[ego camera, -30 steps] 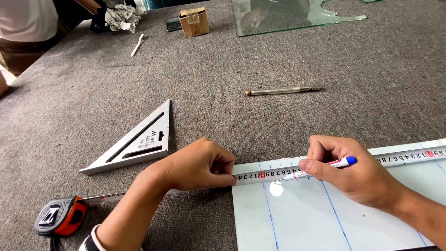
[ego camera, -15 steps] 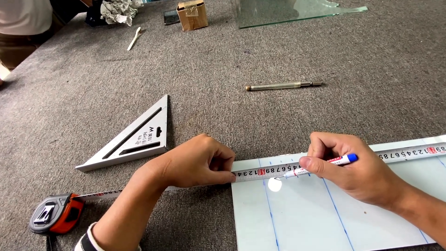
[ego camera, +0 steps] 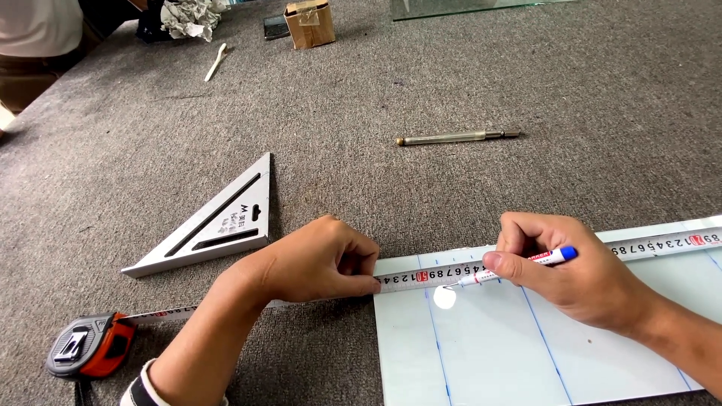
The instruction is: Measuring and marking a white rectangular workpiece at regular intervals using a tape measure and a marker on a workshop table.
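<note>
My left hand (ego camera: 320,259) presses the white blade of a tape measure (ego camera: 421,277) down at the left edge of a pale glass sheet (ego camera: 526,353). The blade runs rightward along the sheet's far edge. The orange and grey tape case (ego camera: 90,346) lies at the lower left. In my right hand (ego camera: 575,274) is a blue-capped marker pen (ego camera: 519,267), its tip touching the glass just below the blade. Thin blue lines run down the sheet.
A grey metal triangular square (ego camera: 214,222) lies on the grey carpeted surface (ego camera: 451,75). A slim metal glass cutter (ego camera: 459,137) lies farther back. A small cardboard box (ego camera: 310,22), crumpled cloth (ego camera: 192,15), another glass pane (ego camera: 459,6) and a seated person (ego camera: 37,45) are at the far edge.
Both hands stay in place on the tape and marker. The view has shifted slightly, so the far objects sit higher in the frame.
</note>
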